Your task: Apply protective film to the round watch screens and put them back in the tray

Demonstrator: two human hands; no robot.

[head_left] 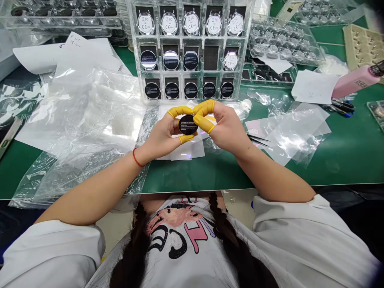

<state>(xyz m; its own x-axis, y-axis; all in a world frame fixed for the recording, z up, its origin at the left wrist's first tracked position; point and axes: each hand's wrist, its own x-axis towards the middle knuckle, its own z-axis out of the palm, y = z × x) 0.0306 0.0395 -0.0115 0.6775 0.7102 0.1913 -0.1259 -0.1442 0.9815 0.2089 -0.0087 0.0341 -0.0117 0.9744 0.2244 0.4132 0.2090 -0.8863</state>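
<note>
A round watch head (187, 125) with white print on its black face is held up between my two hands, over white paper sheets. My left hand (163, 134), in yellow finger cots, grips its rim from the left side. At its upper right edge, the thumb and index finger of my right hand (225, 126) are pinched together, also in yellow cots. Beyond stands a clear plastic tray (192, 38) of watch heads, some showing printed faces, others white backs. One pocket (211, 58) in its middle row holds no watch. Dark tweezers (258, 140) stick out beside my right wrist.
Clear plastic bags (99, 108) and papers spread over the left of the green table (210, 176). To the right lie more plastic sheets (294, 132), pens (342, 107) and a pink bottle (355, 82). Stacked trays (282, 40) fill the back right.
</note>
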